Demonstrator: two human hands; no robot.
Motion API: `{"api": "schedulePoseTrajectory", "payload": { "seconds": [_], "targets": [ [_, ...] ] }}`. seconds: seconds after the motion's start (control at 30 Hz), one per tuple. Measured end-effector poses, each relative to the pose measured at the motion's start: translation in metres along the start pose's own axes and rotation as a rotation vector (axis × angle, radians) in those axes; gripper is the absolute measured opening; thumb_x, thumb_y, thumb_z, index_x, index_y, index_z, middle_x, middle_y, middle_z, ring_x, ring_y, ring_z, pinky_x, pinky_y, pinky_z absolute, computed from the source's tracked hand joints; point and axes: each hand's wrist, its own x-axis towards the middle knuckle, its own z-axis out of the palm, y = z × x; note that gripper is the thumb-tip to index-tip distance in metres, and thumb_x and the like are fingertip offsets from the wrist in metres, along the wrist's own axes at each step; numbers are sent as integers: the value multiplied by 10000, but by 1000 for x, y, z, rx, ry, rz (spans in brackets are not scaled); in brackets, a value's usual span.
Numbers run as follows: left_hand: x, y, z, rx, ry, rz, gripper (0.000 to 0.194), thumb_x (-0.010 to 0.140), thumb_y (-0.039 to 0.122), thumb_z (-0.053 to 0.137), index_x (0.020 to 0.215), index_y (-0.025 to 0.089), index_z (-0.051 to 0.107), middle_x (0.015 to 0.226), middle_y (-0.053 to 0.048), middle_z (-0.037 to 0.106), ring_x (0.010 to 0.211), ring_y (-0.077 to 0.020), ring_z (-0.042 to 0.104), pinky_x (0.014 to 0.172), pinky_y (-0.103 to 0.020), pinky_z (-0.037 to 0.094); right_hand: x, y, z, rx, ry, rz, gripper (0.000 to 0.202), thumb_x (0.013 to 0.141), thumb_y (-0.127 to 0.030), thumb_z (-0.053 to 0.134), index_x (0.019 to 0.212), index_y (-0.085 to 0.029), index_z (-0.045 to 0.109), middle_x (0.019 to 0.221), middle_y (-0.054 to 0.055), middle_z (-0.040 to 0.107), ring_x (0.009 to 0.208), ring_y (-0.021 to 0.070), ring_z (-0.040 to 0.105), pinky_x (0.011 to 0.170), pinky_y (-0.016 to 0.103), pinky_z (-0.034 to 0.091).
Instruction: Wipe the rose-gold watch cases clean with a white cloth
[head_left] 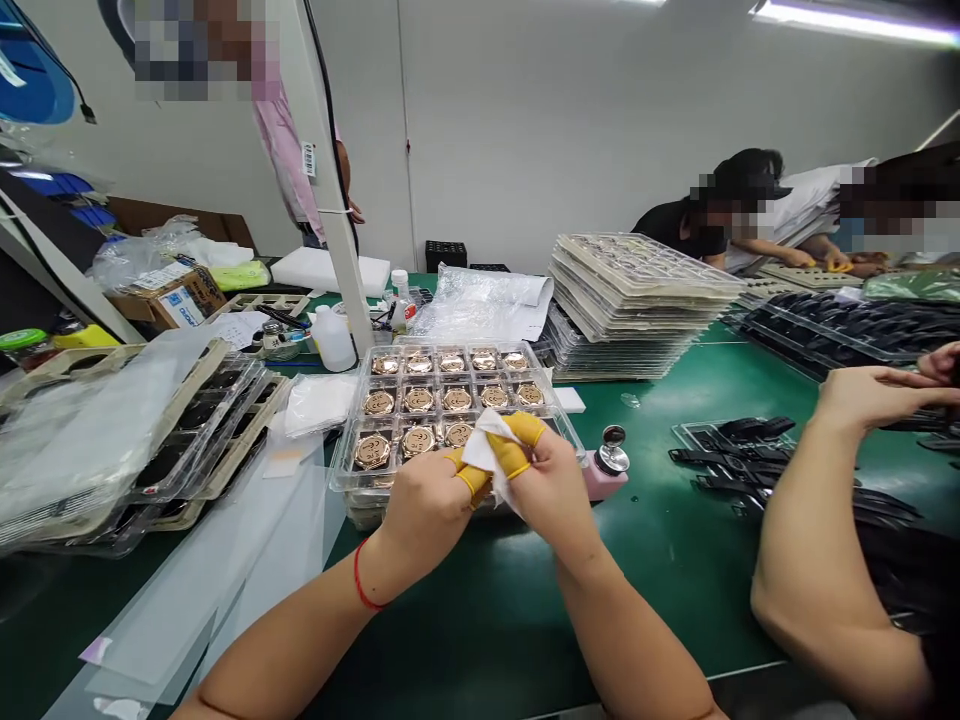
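A white cloth is pinched in the yellow-covered fingertips of the left grip and the right grip, which meet over the near side of a clear tray; whether anything lies inside the cloth cannot be told. Gold-toned watch cases sit in rows just beyond both grips, with a pink bottle beside the right one on the green desk. Light, even fingertip pressure, bare skin kept off the cases, would likely serve this close handwork best.
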Motion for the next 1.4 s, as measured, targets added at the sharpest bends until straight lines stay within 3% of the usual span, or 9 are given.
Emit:
{"api": "schedulePoseTrajectory", "payload": {
  "seconds": [0.13,0.37,0.47,0.6,0.77,0.9,1.07,1.3,1.4],
  "targets": [
    [3,-2,-13,-484,-63,-197,169,924,228,577,1051,167,670,902,-47,747,781,-141,697,679,-207,524,-4,-3,-14,387,92,67,183,884,-410,596,888,-266,710,748,0,625,675,149,546,639,280,454],
    [1,3,-22,-556,-20,-235,193,937,251,513,788,159,595,637,3,625,526,-91,545,511,-193,408,-21,-12,7,113,-8,-335,176,865,-197,620,963,-303,722,871,19,621,840,166,545,779,307,447],
    [-1,6,-16,-329,39,-67,262,939,209,448,685,171,504,547,15,517,469,-94,433,476,-230,324,-20,-9,13,322,43,-128,151,904,-304,586,859,-265,725,757,4,582,716,134,516,675,268,441],
    [0,5,-10,-125,54,70,269,955,194,410,720,169,538,551,-3,523,482,-118,442,480,-256,304,-12,-6,6,610,-164,295,214,808,-434,693,799,-220,711,673,-4,590,627,123,506,592,248,430],
    [-2,6,-11,-608,1,-124,163,962,255,493,1007,182,632,740,-24,664,567,-105,576,532,-209,439,-1,-11,-7,812,-240,437,321,706,-501,764,673,-206,641,586,-17,529,564,123,486,555,259,442],
    [-9,10,-12,-921,111,-401,159,919,239,588,1064,225,653,754,3,673,467,-56,514,443,-156,427,-5,-15,-3,856,-176,222,301,743,-497,732,657,-224,638,634,-10,519,606,133,504,630,291,483],
    [-13,13,-11,-977,293,-528,133,868,230,657,994,231,614,862,-12,682,740,-130,670,666,-207,557,-23,-13,13,408,-113,-199,171,805,-264,717,962,-330,732,922,19,617,845,165,588,757,296,498],
    [0,9,-38,-426,-14,-272,217,867,179,606,1081,208,584,967,-52,694,865,-180,650,776,-287,533,-19,-4,8,70,51,-542,336,841,-126,612,1095,-332,691,882,27,593,829,181,549,725,326,471],
    [5,8,-50,-147,-42,-164,68,880,151,565,927,165,612,764,-43,664,700,-168,604,637,-276,497,-17,-2,3,-25,-14,-612,357,864,-149,567,1160,-323,669,906,50,588,877,210,534,768,373,464]
  ]
}}
